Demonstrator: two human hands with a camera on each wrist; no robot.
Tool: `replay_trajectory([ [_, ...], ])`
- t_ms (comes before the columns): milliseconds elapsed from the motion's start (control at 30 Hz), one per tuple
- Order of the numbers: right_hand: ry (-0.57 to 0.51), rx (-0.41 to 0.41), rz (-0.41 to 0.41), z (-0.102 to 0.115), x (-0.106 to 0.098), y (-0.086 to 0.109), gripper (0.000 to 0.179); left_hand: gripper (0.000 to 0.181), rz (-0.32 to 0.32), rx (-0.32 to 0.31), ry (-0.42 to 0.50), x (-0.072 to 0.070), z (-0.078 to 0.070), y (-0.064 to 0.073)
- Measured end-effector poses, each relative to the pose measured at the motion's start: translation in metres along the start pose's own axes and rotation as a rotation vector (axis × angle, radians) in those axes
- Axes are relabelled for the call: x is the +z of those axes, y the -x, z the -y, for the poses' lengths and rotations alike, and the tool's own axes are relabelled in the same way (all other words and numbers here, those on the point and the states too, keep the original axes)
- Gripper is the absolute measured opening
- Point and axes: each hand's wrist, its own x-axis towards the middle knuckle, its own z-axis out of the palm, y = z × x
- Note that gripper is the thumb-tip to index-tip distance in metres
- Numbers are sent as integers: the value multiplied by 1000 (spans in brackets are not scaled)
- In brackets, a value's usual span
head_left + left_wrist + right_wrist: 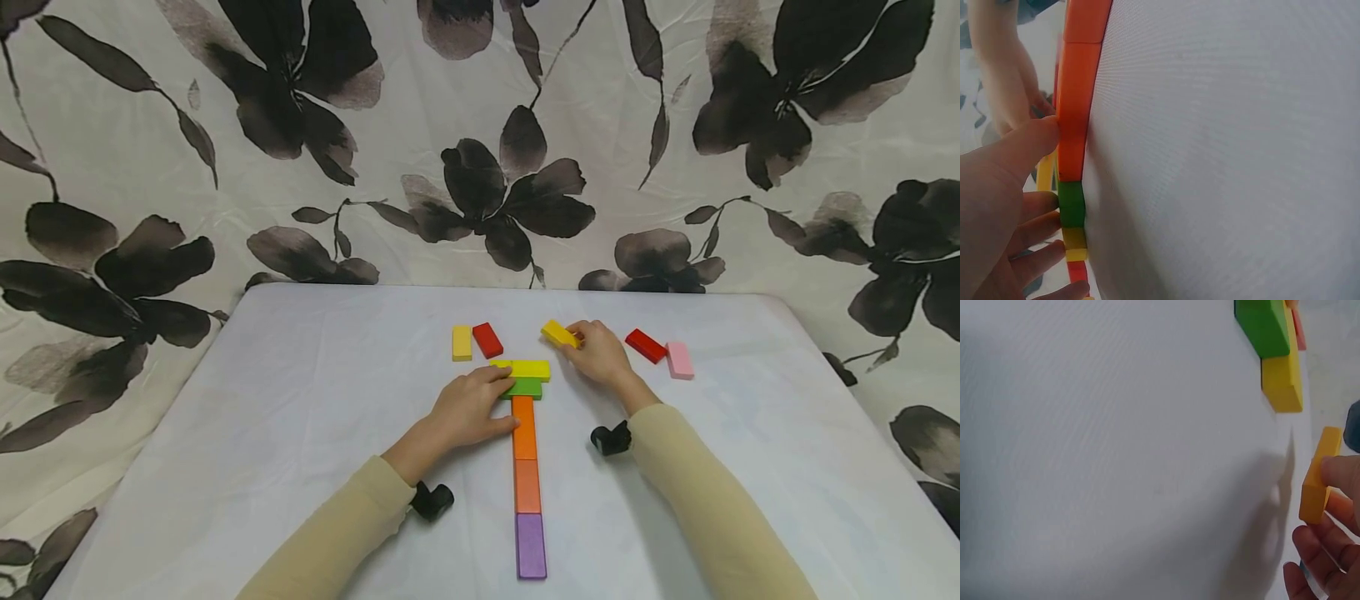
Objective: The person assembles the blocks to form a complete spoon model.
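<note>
My right hand (602, 354) pinches a yellow block (558, 333) between thumb and fingers, beyond and to the right of a line of blocks. In the right wrist view that yellow block (1317, 487) is tilted, apart from the others. My left hand (467, 408) lies along the left side of the line, thumb at the upper orange block (524, 425) and fingertips at the crosswise green block (527, 387) and yellow block (528, 370). The left wrist view has its fingers spread against the block sides. Toward me follow a second orange block (527, 486) and a purple block (531, 546).
Loose at the back left lie a yellow block (462, 343) and a red block (487, 340). Right of my right hand are another red block (646, 346) and a pink block (680, 361). A white cloth covers the table (315, 350); flowered fabric (405, 108) hangs behind.
</note>
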Motion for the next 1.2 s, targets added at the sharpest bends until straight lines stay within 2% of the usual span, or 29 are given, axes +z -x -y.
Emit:
replay_trajectory([
  [533,12,138,-3,25,13,0,51,58,-8,3,-9,1,1,1],
  [767,49,191,-31,36,20,2,51,60,-8,-5,-9,2,0,2],
  [1000,48,193,-31,37,27,5,49,59,-19,0,-12,4,0,3],
  [1200,57,162,0,34,26,5,55,59,-28,6,-13,3,1,4],
])
